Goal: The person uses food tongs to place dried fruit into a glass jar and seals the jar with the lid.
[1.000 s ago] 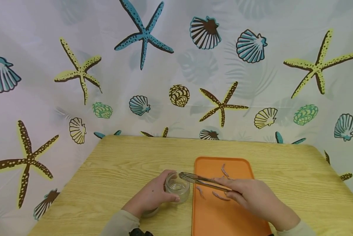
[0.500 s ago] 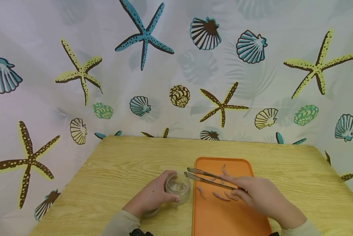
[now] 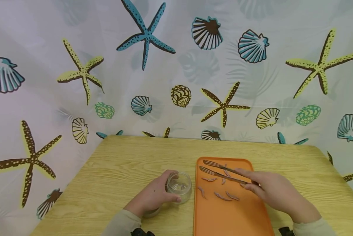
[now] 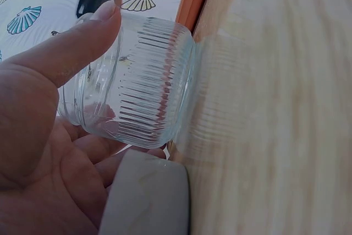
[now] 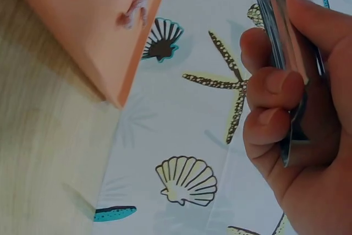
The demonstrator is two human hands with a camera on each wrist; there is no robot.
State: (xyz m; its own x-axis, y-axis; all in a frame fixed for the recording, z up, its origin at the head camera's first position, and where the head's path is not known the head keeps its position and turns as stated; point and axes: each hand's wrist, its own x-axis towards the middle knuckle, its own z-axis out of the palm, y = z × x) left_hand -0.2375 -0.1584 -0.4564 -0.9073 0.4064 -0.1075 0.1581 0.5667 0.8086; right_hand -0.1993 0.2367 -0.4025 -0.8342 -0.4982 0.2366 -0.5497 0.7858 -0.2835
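Metal tongs (image 3: 228,168) reach over the orange tray (image 3: 229,219), their two slotted tips spread apart; the head view does not show whether they touch it. The right hand (image 3: 276,190) grips them at the rear. From above, its back hides most of the grip, but the right wrist view shows several fingers curled round the metal and the thumb pressing the other side. That view leaves out the jar and catches only two thin purplish pieces, whereas the head view has several of these pieces (image 3: 222,196) scattered on the tray.

The left hand (image 3: 157,193) holds a clear glass jar (image 3: 179,193) just beside the tray's left edge. From above come its round open mouth and see-through bottom; only the left wrist view brings out the ribbed wall, the base on the wood-grain table (image 3: 120,164), and the fingers wrapped behind the glass opposite the thumb. A pale, round-edged object (image 4: 148,191) sits close to the jar there; from overhead the hand largely covers that spot.
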